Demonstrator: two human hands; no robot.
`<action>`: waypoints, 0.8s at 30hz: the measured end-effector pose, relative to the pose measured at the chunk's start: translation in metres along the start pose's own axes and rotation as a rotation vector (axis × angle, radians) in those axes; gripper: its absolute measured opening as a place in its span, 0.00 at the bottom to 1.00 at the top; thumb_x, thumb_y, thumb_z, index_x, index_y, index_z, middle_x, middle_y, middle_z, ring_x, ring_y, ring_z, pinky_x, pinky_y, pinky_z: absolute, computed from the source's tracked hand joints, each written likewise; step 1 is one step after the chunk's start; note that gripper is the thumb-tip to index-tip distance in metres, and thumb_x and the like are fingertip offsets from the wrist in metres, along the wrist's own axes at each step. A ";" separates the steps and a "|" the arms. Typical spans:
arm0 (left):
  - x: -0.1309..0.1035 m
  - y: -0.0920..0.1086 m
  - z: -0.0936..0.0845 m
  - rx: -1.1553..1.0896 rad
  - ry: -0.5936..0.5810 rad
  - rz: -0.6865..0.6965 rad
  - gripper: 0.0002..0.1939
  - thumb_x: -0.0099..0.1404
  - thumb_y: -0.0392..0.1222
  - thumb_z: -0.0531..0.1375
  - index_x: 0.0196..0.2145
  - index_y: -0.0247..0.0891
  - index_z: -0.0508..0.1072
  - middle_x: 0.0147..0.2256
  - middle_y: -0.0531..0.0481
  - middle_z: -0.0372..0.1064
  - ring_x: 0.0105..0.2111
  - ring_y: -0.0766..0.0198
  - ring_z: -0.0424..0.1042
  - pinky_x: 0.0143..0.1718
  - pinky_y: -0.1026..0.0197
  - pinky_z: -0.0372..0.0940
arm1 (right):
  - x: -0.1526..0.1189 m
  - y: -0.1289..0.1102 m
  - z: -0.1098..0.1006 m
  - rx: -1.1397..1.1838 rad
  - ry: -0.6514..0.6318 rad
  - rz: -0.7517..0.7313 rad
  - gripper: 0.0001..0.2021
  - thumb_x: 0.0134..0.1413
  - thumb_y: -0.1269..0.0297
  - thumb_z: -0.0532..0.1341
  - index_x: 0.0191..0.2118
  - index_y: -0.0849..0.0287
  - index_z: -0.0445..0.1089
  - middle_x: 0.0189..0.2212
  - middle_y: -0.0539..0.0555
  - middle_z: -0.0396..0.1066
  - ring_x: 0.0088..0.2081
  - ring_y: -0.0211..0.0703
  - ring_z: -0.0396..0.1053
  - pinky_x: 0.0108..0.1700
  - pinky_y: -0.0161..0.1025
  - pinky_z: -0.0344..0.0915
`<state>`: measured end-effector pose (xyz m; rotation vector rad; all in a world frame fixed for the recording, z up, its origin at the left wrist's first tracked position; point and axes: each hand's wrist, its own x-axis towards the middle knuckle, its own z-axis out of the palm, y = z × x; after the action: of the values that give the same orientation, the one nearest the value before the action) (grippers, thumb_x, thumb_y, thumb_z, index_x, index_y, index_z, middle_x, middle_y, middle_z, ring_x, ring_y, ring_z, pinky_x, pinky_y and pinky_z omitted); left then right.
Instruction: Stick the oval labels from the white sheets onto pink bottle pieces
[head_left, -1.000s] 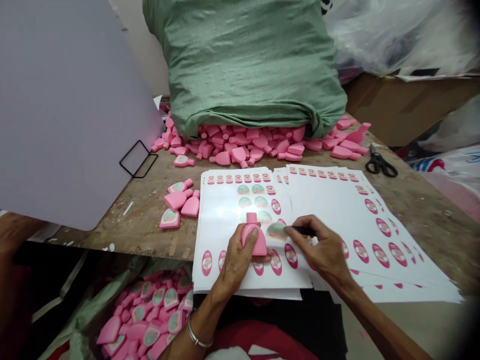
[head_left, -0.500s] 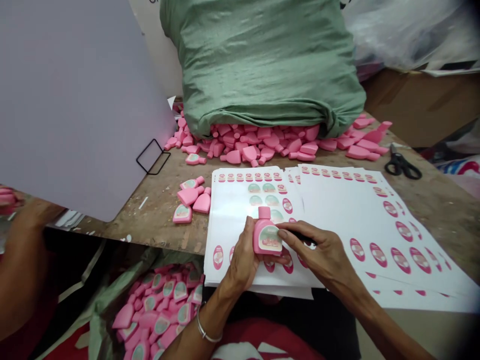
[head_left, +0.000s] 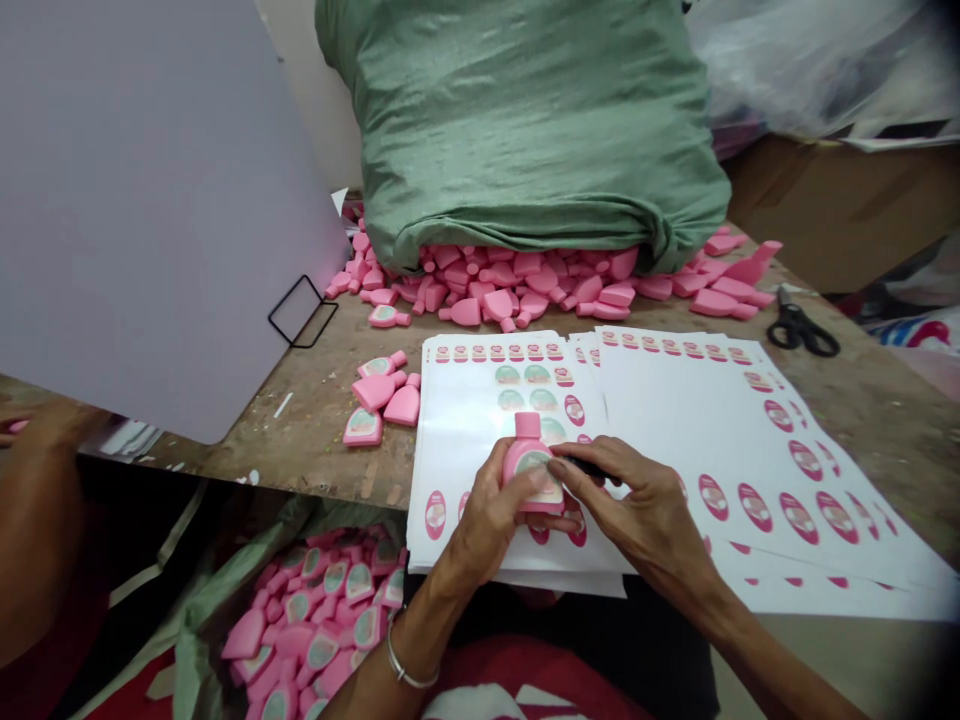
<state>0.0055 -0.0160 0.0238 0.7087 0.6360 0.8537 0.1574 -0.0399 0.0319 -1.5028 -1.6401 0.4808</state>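
Upright over the sticker sheets, a small pink plastic bottle (head_left: pixel 527 428) is gripped in my left hand (head_left: pixel 487 515). My left thumb presses on the green-and-cream label (head_left: pixel 534 462) on its front, and the other fingers wrap behind it. My right hand (head_left: pixel 645 505) is closed round a slim dark tool (head_left: pixel 596 468), whose kind I cannot make out; its fingertips touch the label's upper right edge. Beneath both hands lies a sticker sheet (head_left: pixel 465 430) with green labels and pink ovals, part of its rows bare.
Several pink bottles (head_left: pixel 379 390) lie left of the sheets. Behind, a green sack (head_left: pixel 517 130) rests on a pile of bottles (head_left: pixel 495 300). Black scissors (head_left: pixel 802 328) lie at right. Below the table edge, an open sack (head_left: pixel 199 640) holds labelled bottles. Another person's arm (head_left: pixel 37 520) shows at left.
My left thumb has moved from the bottle's side onto the label. The bottle has shifted slightly left, and my right fingertips have followed along the label's edge.
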 end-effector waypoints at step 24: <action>0.008 0.050 -0.130 1.417 0.803 0.475 0.33 0.50 0.30 0.54 0.56 0.33 0.57 0.52 0.34 0.60 0.54 0.42 0.59 0.54 0.40 0.54 | 0.213 0.066 0.068 -0.546 -0.034 0.146 0.20 0.56 0.53 0.56 0.36 0.70 0.72 0.34 0.69 0.74 0.38 0.52 0.72 0.36 0.40 0.60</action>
<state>-0.1088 0.0519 -0.0180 1.8616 1.9167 1.0531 0.1611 0.1925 0.0112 -2.0302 -1.7834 0.1338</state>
